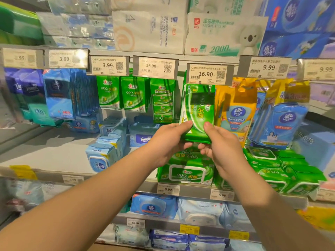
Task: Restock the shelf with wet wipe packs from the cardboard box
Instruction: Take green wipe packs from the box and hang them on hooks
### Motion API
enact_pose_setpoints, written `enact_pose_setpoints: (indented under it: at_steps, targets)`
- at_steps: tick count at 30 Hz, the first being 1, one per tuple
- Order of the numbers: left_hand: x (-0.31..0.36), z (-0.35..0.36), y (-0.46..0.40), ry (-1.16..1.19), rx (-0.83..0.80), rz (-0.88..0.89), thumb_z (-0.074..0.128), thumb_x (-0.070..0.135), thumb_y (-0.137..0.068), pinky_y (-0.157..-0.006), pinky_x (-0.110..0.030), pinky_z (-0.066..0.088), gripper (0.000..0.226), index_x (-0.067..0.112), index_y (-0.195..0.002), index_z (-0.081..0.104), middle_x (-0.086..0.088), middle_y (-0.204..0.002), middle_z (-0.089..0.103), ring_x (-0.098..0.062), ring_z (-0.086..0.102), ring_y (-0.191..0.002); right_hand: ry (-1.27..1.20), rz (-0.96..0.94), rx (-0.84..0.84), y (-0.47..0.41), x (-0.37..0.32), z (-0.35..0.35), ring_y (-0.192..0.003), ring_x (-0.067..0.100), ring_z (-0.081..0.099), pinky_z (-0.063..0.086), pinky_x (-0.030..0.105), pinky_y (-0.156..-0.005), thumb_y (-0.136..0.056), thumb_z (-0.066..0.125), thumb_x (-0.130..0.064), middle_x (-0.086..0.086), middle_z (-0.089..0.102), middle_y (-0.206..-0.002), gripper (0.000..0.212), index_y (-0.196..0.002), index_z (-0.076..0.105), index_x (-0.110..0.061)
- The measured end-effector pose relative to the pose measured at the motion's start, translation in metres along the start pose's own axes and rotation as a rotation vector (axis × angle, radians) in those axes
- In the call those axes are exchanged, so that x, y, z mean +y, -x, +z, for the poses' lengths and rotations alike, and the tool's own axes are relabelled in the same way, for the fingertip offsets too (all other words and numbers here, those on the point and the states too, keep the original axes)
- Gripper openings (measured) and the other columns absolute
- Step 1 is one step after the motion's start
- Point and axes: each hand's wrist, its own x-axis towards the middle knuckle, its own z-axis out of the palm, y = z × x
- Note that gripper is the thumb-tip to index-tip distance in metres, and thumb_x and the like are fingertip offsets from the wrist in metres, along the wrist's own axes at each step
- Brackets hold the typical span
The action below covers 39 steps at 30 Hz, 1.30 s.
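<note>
Both my left hand [167, 140] and right hand [220, 142] pinch a green wipe pack [198, 113] under the 16.90 price tag [208, 74], my fingers hiding its lower edge, its print blurred.

Both bare forearms reach forward and upward from the lower corners of the view, converging near the middle until the two hands sit close together, almost touching. The left hand [168, 140] is turned with its back toward the viewer, thumb laid up along the front of what it holds and fingers curled behind — a firm pinch. The right hand [220, 142] mirrors it from the other side, thumb pressed on the front, fingertips [204, 151] curled underneath, the wrist bent slightly inward — both arms extended, elbows only a little bent.
</note>
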Motion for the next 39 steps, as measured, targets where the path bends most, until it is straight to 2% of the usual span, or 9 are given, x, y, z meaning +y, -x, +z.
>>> enact_pose_setpoints:
  at_steps: [5,11,14,18,24,28,32,36,39]
  targets:
    - [0.008,0.006,-0.019,0.054,0.093,-0.063,0.072,0.024,-0.097,-0.077,-0.027,0.062,0.028,0.003,-0.116,0.071,-0.007,-0.101,0.073,-0.022,0.070,-0.092,-0.029,0.074,0.100,-0.025,0.004,0.011,-0.067,0.014,0.064,0.052,0.025,-0.055,-0.097,0.068,-0.041,0.008,0.071,-0.112,0.045,-0.127,0.063,-0.007]
    - [0.012,0.014,-0.039,0.042,0.131,-0.094,0.072,0.027,-0.097,-0.090,-0.035,0.062,0.022,0.007,-0.103,0.066,-0.009,-0.105,0.062,-0.029,0.070,-0.100,-0.120,0.158,0.198,-0.049,0.001,0.020,-0.065,0.014,0.060,0.052,0.025,-0.053,-0.095,0.071,-0.038,0.008,0.066,-0.086,0.049,-0.128,0.061,-0.003]
    - [0.009,0.017,-0.046,0.014,0.144,-0.112,0.069,0.032,-0.099,-0.095,-0.039,0.060,0.024,0.008,-0.101,0.066,-0.014,-0.107,0.068,-0.028,0.070,-0.092,-0.159,0.189,0.225,-0.059,0.002,0.023,-0.059,0.015,0.059,0.050,0.024,-0.049,-0.094,0.072,-0.037,0.010,0.065,-0.080,0.043,-0.120,0.064,-0.004]
    - [0.004,0.018,-0.050,-0.039,0.144,-0.161,0.065,0.041,-0.100,-0.082,-0.035,0.058,0.029,0.012,-0.105,0.066,-0.017,-0.114,0.069,-0.028,0.068,-0.092,-0.213,0.238,0.245,-0.066,0.010,0.023,-0.063,0.018,0.060,0.050,0.025,-0.049,-0.093,0.074,-0.036,0.014,0.066,-0.090,0.037,-0.108,0.064,-0.004]
    - [-0.006,0.015,-0.050,-0.045,0.141,-0.222,0.061,0.038,-0.103,-0.093,-0.039,0.055,0.025,0.015,-0.106,0.066,-0.012,-0.102,0.065,-0.025,0.063,-0.093,-0.309,0.321,0.216,-0.065,0.018,0.023,-0.086,0.027,0.061,0.052,0.029,-0.057,-0.099,0.067,-0.028,0.021,0.062,-0.121,0.018,-0.095,0.054,-0.017]
    - [-0.009,0.013,-0.047,-0.073,0.160,-0.241,0.057,0.036,-0.105,-0.100,-0.043,0.054,0.019,0.018,-0.098,0.061,-0.010,-0.095,0.059,-0.029,0.059,-0.094,-0.331,0.359,0.182,-0.064,0.018,0.024,-0.091,0.028,0.064,0.054,0.032,-0.060,-0.099,0.065,-0.031,0.021,0.056,-0.135,0.026,-0.119,0.057,-0.016]
    - [-0.011,0.013,-0.045,-0.059,0.151,-0.247,0.055,0.039,-0.105,-0.098,-0.042,0.055,0.020,0.021,-0.101,0.058,-0.010,-0.106,0.056,-0.029,0.062,-0.095,-0.376,0.392,0.166,-0.064,0.023,0.022,-0.119,0.039,0.060,0.056,0.038,-0.073,-0.101,0.063,-0.031,0.024,0.042,-0.151,0.055,-0.148,0.043,-0.012]
    - [-0.016,0.009,-0.041,-0.083,0.138,-0.235,0.054,0.044,-0.104,-0.082,-0.039,0.056,0.038,0.015,-0.128,0.056,-0.013,-0.112,0.060,-0.030,0.064,-0.093,-0.390,0.450,0.158,-0.062,0.030,0.018,-0.129,0.042,0.054,0.052,0.042,-0.086,-0.103,0.059,-0.029,0.027,0.041,-0.152,0.064,-0.155,0.031,-0.006]
    - [-0.020,0.002,-0.034,-0.121,0.119,-0.224,0.053,0.046,-0.104,-0.084,-0.040,0.057,0.042,0.014,-0.131,0.056,-0.014,-0.115,0.062,-0.031,0.063,-0.094,-0.346,0.466,0.125,-0.057,0.033,0.018,-0.130,0.041,0.053,0.052,0.044,-0.087,-0.103,0.057,-0.030,0.027,0.042,-0.152,0.062,-0.155,0.033,-0.006]
